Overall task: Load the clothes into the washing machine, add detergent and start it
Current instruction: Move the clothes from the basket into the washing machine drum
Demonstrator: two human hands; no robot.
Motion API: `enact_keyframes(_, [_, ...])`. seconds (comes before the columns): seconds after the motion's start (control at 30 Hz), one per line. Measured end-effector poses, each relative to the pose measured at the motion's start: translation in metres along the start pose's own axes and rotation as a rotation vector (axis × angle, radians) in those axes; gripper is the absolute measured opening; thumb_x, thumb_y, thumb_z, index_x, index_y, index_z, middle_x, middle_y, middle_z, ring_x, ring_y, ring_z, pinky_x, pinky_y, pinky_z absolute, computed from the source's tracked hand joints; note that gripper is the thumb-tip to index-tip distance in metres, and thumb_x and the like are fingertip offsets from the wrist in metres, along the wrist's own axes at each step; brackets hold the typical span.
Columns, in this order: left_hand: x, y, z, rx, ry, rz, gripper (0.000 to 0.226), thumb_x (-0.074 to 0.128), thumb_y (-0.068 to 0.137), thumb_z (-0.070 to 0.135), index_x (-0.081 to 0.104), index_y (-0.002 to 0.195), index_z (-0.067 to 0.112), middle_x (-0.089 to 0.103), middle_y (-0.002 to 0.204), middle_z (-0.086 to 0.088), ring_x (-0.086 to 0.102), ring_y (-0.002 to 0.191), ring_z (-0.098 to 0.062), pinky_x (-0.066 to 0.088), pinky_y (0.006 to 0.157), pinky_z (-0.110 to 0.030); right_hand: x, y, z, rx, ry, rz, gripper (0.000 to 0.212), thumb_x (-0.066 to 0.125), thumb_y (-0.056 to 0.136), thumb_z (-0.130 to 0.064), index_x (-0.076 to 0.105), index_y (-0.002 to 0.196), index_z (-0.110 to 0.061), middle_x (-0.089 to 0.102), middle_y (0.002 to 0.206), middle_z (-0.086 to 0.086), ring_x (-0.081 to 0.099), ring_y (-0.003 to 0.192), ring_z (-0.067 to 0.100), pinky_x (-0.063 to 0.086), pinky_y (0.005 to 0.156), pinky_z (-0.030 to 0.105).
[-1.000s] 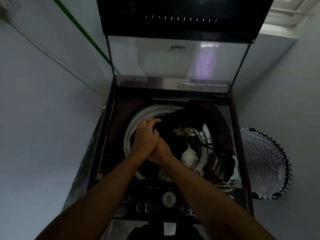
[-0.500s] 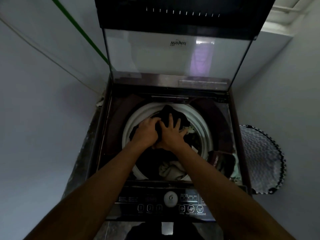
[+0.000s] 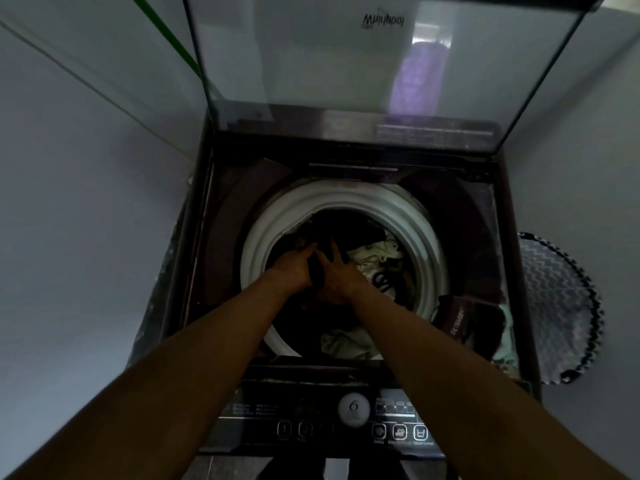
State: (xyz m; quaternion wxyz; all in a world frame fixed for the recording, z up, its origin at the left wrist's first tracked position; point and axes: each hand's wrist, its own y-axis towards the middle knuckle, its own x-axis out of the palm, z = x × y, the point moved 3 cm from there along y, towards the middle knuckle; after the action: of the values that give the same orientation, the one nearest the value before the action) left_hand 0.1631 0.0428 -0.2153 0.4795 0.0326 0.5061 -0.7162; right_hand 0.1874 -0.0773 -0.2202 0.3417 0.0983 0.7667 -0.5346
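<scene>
Loading is judged well advanced: dark and pale clothes (image 3: 372,258) are being pressed down inside the drum (image 3: 277,223) of the top-loading washing machine (image 3: 485,209); detergent and starting are judged still to be done; a dark garment (image 3: 317,275) is being gripped by the left hand (image 3: 294,270) near the drum's left rim; the right hand (image 3: 337,277) is being laid flat on it, fingers spread, nothing clasped.

Clothes (image 3: 374,261) are filling the drum inside the white ring (image 3: 277,223), leaving little room there; the raised lid (image 3: 311,64) is blocking passage behind the ring.
</scene>
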Motion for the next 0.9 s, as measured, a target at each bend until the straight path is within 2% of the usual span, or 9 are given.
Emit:
enact_keyframes(0.07, [-0.001,0.009,-0.01,0.009,0.261,0.06,0.066,0.049,0.1,0.041,0.019,0.156,0.022,0.027,0.158,-0.012,0.034,0.141,-0.031,0.028,0.117,-0.036,-0.001,0.011,-0.007,-0.024,-0.054,-0.035,0.134,0.069,0.058,-0.078,-0.016,0.152,-0.034,-0.032,0.156,0.008,-0.007,0.148,0.041,0.02,0.115,0.061])
enact_keyframes(0.17, [0.003,0.016,-0.021,-0.027,0.241,0.094,0.064,0.034,0.101,0.055,0.02,0.156,0.025,0.024,0.16,-0.007,0.031,0.143,-0.026,0.022,0.119,-0.035,-0.008,0.022,-0.016,-0.028,-0.034,-0.086,0.112,0.063,0.074,-0.07,-0.012,0.152,-0.038,-0.031,0.157,0.0,-0.013,0.145,0.045,0.011,0.115,0.066])
enact_keyframes(0.33, [0.013,-0.004,-0.031,-0.251,0.199,0.126,0.063,0.036,0.106,0.028,0.004,0.156,0.007,0.018,0.16,-0.018,0.027,0.145,-0.032,0.023,0.12,-0.04,0.004,0.022,-0.045,-0.053,0.017,-0.105,0.091,0.055,0.088,-0.057,-0.014,0.147,-0.051,-0.031,0.157,-0.005,-0.016,0.142,0.051,0.002,0.111,0.07])
enact_keyframes(0.43, [-0.002,-0.015,-0.021,-0.211,0.157,0.253,0.046,0.028,0.107,0.019,0.027,0.151,0.005,0.036,0.152,-0.02,0.043,0.134,-0.033,0.035,0.11,-0.037,0.007,0.025,-0.049,-0.092,0.062,-0.132,0.093,0.053,0.085,-0.065,-0.016,0.146,-0.052,-0.029,0.158,-0.004,-0.016,0.142,0.05,0.0,0.112,0.068])
enact_keyframes(0.5, [-0.009,-0.021,-0.018,-0.217,0.023,0.388,0.038,0.027,0.106,0.019,0.052,0.132,0.008,0.058,0.129,-0.015,0.058,0.101,-0.026,0.046,0.083,-0.029,-0.005,0.023,-0.046,-0.185,0.066,-0.139,0.092,0.054,0.087,-0.057,-0.011,0.151,-0.044,-0.021,0.161,0.0,-0.017,0.146,0.04,0.002,0.115,0.065])
enact_keyframes(0.57, [-0.018,-0.029,-0.008,-0.138,0.005,0.473,0.034,0.032,0.104,0.017,0.063,0.111,0.005,0.061,0.105,-0.01,0.056,0.08,-0.02,0.045,0.067,-0.027,-0.028,0.01,-0.041,-0.279,0.219,-0.114,0.085,0.061,0.089,-0.034,0.008,0.155,-0.032,-0.004,0.163,0.003,0.0,0.149,0.028,0.01,0.12,0.049])
enact_keyframes(0.63, [-0.021,-0.037,0.001,-0.037,0.021,0.52,0.033,0.04,0.1,0.024,0.064,0.11,0.004,0.062,0.105,-0.009,0.061,0.086,-0.022,0.05,0.073,-0.03,-0.048,-0.007,-0.029,-0.311,0.483,-0.052,0.074,0.067,0.083,-0.014,0.035,0.15,-0.022,0.026,0.158,0.005,0.028,0.143,0.023,0.027,0.114,0.033])
enact_keyframes(0.77, [-0.02,-0.05,0.02,0.115,0.105,0.603,0.034,0.045,0.091,0.022,0.065,0.115,0.009,0.063,0.107,-0.013,0.061,0.093,-0.029,0.053,0.076,-0.04,-0.058,-0.031,-0.001,-0.232,0.718,0.305,0.037,0.066,0.081,-0.017,0.07,0.118,-0.017,0.069,0.118,0.005,0.064,0.107,0.019,0.051,0.094,0.036])
enact_keyframes(0.9, [-0.021,-0.062,0.043,0.126,0.132,0.619,0.035,0.055,0.088,0.016,0.062,0.122,0.01,0.058,0.115,-0.015,0.055,0.103,-0.031,0.05,0.085,-0.043,-0.056,-0.045,0.008,-0.187,0.571,0.49,0.015,0.06,0.082,-0.014,0.073,0.084,-0.006,0.072,0.084,0.006,0.065,0.075,0.02,0.053,0.066,0.033])
